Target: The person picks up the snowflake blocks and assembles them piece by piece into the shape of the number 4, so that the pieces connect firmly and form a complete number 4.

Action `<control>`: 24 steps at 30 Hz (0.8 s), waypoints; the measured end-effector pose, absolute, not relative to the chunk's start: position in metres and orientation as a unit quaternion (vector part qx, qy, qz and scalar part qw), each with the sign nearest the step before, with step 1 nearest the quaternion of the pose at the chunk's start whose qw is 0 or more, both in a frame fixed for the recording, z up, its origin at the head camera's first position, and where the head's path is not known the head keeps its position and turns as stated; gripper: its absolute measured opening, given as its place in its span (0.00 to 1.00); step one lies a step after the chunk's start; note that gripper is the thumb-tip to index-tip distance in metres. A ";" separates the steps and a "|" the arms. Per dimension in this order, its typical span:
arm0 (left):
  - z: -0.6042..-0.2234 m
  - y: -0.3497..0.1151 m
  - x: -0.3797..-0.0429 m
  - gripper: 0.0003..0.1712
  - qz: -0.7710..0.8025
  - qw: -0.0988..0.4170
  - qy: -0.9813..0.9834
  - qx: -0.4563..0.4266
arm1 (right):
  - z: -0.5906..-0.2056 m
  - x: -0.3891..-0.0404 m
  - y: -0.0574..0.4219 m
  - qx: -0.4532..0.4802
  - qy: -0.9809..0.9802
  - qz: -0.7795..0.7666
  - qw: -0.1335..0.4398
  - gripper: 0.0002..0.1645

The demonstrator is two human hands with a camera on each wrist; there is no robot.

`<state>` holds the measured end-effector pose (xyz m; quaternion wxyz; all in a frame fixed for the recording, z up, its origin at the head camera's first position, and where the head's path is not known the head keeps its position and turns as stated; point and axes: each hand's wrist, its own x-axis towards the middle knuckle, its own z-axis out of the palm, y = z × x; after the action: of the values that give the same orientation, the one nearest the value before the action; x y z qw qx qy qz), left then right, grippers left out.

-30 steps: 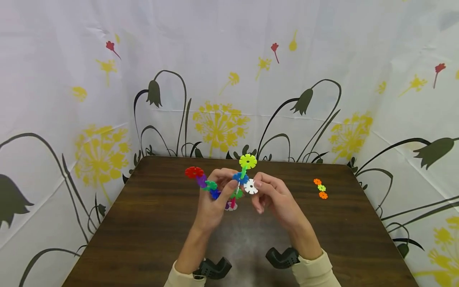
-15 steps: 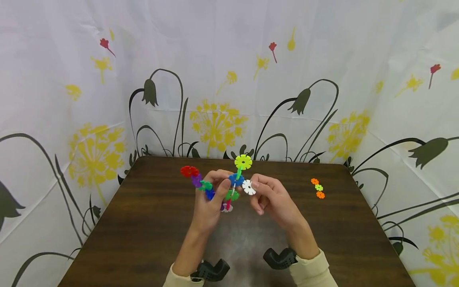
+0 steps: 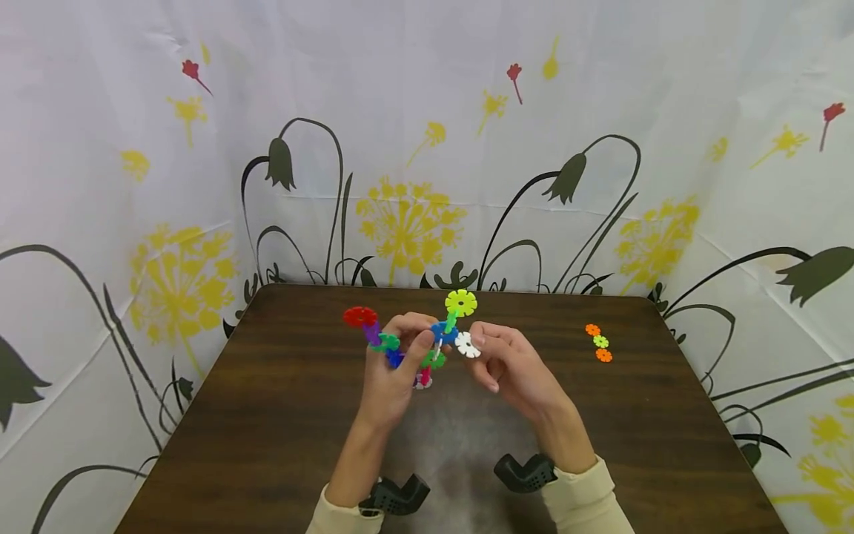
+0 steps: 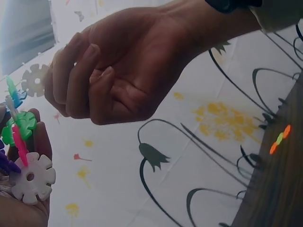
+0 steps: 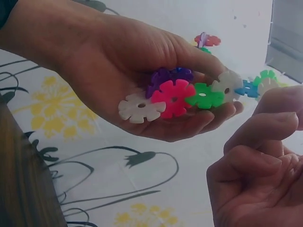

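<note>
My left hand (image 3: 392, 374) holds a branching chain of notched plastic flower discs above the table. A red disc (image 3: 360, 317) ends the branch on the left, and a yellow disc (image 3: 461, 302) tops the one at the upper right. The right wrist view shows a pink disc (image 5: 173, 99) and a green disc (image 5: 204, 95) across the left palm. Between thumb and forefinger, my right hand (image 3: 517, 367) pinches a white disc (image 3: 468, 345) right at the edge of the blue disc (image 3: 443, 333). Its other fingers are curled.
A short strip of joined orange and yellow discs (image 3: 601, 342) lies at the right on the dark wooden table (image 3: 280, 437). A white flower-printed curtain (image 3: 414, 89) hangs behind the table and along its sides. Each wrist wears a black camera mount (image 3: 396, 495).
Both hands keep their holds and stay close together, with only slight shifts. The head view has moved a little. The disc strip on the table lies as before.
</note>
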<state>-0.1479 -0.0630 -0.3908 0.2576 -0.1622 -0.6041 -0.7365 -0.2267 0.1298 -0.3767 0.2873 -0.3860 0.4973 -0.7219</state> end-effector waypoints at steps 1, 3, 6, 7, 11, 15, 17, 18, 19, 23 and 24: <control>-0.392 -0.063 -0.148 0.09 -0.738 0.254 -0.604 -0.159 | -0.377 -0.226 0.130 -0.385 0.498 -0.722 0.288 0.21; -0.394 -0.062 -0.148 0.09 -0.743 0.246 -0.603 -0.151 | -0.377 -0.225 0.129 -0.383 0.499 -0.722 0.288 0.21; -0.396 -0.063 -0.149 0.08 -0.732 0.248 -0.618 -0.145 | -0.377 -0.224 0.127 -0.381 0.505 -0.720 0.285 0.20; -0.396 -0.064 -0.150 0.08 -0.725 0.251 -0.624 -0.147 | -0.377 -0.224 0.127 -0.383 0.506 -0.718 0.285 0.20; -0.394 -0.070 -0.152 0.05 -0.690 0.263 -0.655 -0.159 | -0.378 -0.224 0.128 -0.382 0.501 -0.717 0.298 0.19; -0.390 -0.074 -0.151 0.05 -0.672 0.264 -0.673 -0.164 | -0.381 -0.220 0.124 -0.363 0.482 -0.736 0.308 0.18; -0.389 -0.076 -0.150 0.04 -0.666 0.269 -0.676 -0.164 | -0.383 -0.216 0.121 -0.356 0.469 -0.748 0.305 0.18; -0.389 -0.076 -0.149 0.04 -0.665 0.271 -0.676 -0.166 | -0.384 -0.214 0.120 -0.354 0.464 -0.754 0.302 0.18; -0.389 -0.077 -0.149 0.03 -0.665 0.272 -0.674 -0.168 | -0.384 -0.211 0.118 -0.352 0.456 -0.761 0.298 0.17; -0.390 -0.077 -0.151 0.02 -0.664 0.262 -0.675 -0.184 | -0.386 -0.205 0.117 -0.335 0.422 -0.788 0.298 0.17; -0.390 -0.077 -0.152 0.02 -0.663 0.259 -0.677 -0.189 | -0.386 -0.204 0.117 -0.329 0.414 -0.793 0.301 0.17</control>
<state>-0.1519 -0.0773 -0.3896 0.2586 -0.1891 -0.6767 -0.6630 -0.2042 0.1170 -0.3861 0.3013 -0.3290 0.4140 -0.7934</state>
